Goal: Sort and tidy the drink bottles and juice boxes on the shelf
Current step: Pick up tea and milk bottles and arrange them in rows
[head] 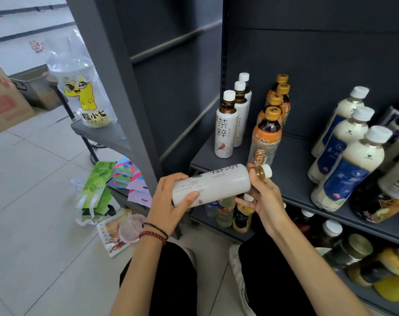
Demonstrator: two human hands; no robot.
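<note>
I hold a white-labelled tea bottle (216, 184) lying sideways in front of the shelf, its white cap pointing right. My left hand (171, 201) grips its base end and my right hand (260, 197) grips its neck. On the grey shelf (292, 176) behind it, three matching white tea bottles (225, 133) stand upright in a row. To their right stands a row of orange-labelled tea bottles (265, 137) with gold caps. Further right, milky bottles with blue labels (351, 156) lean in a row.
Dark bottles (396, 179) crowd the shelf's right end. A lower shelf holds mixed bottles (230, 213) and jars (353, 249). Packets and a green tea bag (93, 190) litter the tiled floor at left. A clear bag with a yellow cartoon (84, 92) sits on a side stand.
</note>
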